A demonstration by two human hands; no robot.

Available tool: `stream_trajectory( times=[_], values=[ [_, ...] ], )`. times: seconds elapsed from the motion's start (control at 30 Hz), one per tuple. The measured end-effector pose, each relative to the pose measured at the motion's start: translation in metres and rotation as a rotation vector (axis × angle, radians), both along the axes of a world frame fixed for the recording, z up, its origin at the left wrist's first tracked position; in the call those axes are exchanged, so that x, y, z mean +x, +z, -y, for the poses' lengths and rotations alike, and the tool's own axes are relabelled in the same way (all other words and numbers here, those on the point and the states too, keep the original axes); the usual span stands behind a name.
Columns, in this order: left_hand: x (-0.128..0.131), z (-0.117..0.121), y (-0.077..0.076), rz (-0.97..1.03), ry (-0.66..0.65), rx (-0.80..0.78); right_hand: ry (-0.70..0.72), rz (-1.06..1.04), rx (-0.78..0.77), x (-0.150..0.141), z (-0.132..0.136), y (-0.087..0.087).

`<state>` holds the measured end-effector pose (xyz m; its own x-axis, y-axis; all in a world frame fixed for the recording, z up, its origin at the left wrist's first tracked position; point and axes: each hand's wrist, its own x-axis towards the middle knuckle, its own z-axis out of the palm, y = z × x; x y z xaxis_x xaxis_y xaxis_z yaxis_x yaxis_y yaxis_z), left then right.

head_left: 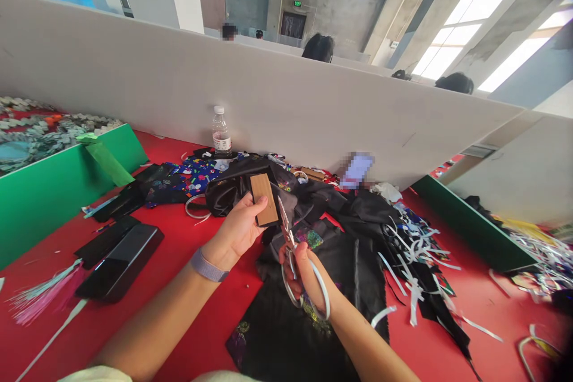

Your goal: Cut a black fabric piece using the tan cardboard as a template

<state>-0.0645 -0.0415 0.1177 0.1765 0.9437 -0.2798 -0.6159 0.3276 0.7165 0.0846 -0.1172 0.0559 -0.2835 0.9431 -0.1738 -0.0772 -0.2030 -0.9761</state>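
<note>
My left hand (244, 221) grips a flat wooden block (264, 200), its thumb pressed on the front face. Dark material shows along the block's edges, behind it. In my right hand (308, 277) is a pair of scissors (289, 239) with light-coloured handle loops and serrated blades. The blades point up and away, close to the block's right edge; whether they touch the dark material I cannot tell. Beneath both hands lies a large piece of black fabric (358, 274) with glittery coloured patches.
On the red table (192, 322) lie a black power bank (120, 262) with a white cable, patterned blue fabric (201, 173) and white strips (414, 286). A water bottle (221, 134) and a phone (357, 170) stand by the white partition (179, 77). Green dividers (58, 209) flank the space.
</note>
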Motion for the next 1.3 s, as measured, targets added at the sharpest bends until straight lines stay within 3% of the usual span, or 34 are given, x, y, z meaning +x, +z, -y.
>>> stream_trajectory(
  times=[1.3],
  values=[
    [0.0012, 0.0021, -0.0060, 0.004, -0.009, 0.016, -0.029, 0.046, -0.047, -0.0033, 0.0045, 0.0025]
  ],
)
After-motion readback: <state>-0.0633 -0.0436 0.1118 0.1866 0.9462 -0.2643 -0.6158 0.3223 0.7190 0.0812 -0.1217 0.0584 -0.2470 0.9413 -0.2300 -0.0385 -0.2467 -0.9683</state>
